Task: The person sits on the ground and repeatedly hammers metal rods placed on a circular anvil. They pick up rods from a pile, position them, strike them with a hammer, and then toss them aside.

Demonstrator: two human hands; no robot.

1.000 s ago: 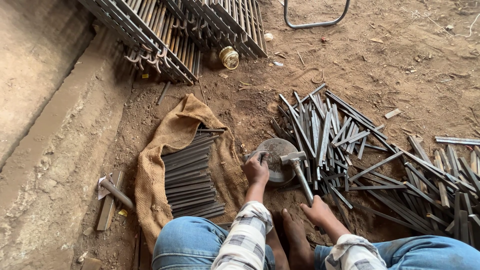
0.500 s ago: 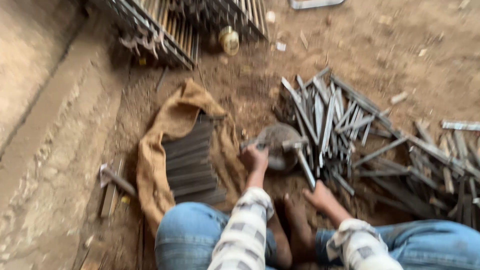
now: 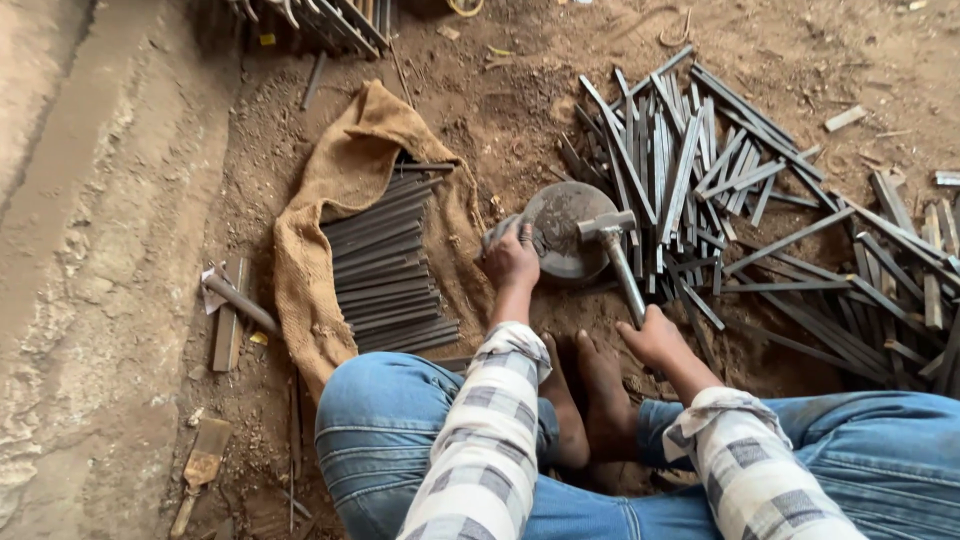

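I sit on dirt ground with bare feet together. My left hand (image 3: 512,258) grips a short flat metal strip (image 3: 500,232) and holds it against the edge of a round metal anvil block (image 3: 562,230) set in the soil. My right hand (image 3: 655,338) is closed around the handle of a hammer (image 3: 614,245), whose head rests on the anvil's right rim. To the left, a neat stack of dark metal strips (image 3: 385,265) lies on a brown burlap sack (image 3: 330,190).
A loose heap of grey metal strips (image 3: 720,180) spreads to the right of the anvil. A second hammer (image 3: 235,300) lies by wood scraps at left. Bundled bent rods (image 3: 320,20) sit at the top. A concrete ledge (image 3: 90,250) runs along the left.
The view has shifted downward, so the rod bundles have slid toward the top edge. Both hands stay at the anvil, the hammer head still on its rim.
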